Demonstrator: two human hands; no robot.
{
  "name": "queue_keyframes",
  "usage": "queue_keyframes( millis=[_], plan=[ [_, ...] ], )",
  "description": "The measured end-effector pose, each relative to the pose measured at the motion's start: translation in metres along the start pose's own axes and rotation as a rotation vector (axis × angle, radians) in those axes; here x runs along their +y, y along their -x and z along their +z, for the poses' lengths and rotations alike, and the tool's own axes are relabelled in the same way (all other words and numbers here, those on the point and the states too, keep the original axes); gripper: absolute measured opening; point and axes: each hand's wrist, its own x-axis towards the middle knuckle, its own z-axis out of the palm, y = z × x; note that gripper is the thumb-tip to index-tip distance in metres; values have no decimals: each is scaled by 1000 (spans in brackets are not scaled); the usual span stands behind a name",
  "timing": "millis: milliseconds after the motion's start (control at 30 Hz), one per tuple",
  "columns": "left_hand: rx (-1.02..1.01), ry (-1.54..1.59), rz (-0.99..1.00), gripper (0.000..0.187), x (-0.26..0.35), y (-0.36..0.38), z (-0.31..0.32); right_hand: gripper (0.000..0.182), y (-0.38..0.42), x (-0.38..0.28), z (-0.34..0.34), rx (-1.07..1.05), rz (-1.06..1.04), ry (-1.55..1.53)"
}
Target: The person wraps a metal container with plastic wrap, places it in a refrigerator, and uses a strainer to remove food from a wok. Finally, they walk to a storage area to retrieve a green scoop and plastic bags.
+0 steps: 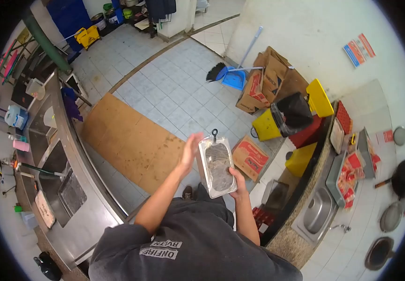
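A rectangular metal food pan [218,164], covered with clear plastic film, is held out in front of my body. Dark, brownish contents show through the film. From the pan's far end sticks a black handle [214,133] with a ring tip; its other end is hidden. My right hand [239,182] grips the near right side of the pan, thumb over the rim. Along the opposite side, my left hand [191,153] is raised with fingers stretched out, slightly smeared by motion and holding nothing.
A steel sink counter [95,203] runs along the left; a granite counter [287,229] with a small sink [318,210] curves along the right. Flattened cardboard [132,143] covers part of the floor. Ahead right are a yellow bin [267,125], cardboard boxes [250,97] and a blue dustpan [234,79].
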Motion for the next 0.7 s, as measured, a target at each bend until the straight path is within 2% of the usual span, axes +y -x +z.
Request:
queue_keyframes(
  millis=[33,67,133,167,233,267,333,367,433,467,533,633,667,700],
  plan=[
    [68,43,163,49,25,-20,6,47,-18,-13,9,-2,8,3],
    [78,44,167,49,48,-37,10,46,-38,-25,16,4,7,86],
    [-192,-436,425,53,105,-61,27,46,-78,-47,34,-1,18,162],
    [-180,-446,425,53,122,-83,26,45,-100,-59,44,-28,50,164],
    [-569,-397,25,54,154,-135,25,44,-157,-86,57,-74,92,169],
    [-553,-400,26,54,159,-167,18,44,-188,-98,58,-90,126,146],
    [-568,-149,64,62,167,-226,8,44,-236,-127,72,-109,178,120],
    [-558,-156,67,62,178,-249,7,44,-262,-143,86,-73,199,108],
    [-322,-30,73,75,211,-290,17,45,-317,-181,115,-50,211,96],
    [-317,-32,75,75,225,-315,17,45,-342,-199,128,-70,227,115],
    [2,-53,227,80,249,-362,14,46,-392,-233,150,-87,252,138],
    [70,100,166,80,273,-419,20,48,-476,-283,190,-176,157,201],
    [8,130,180,77,281,-439,25,48,-504,-299,208,-228,72,263],
    [9,219,58,66,280,-463,14,50,-532,-315,222,-280,-13,323]
  ],
)
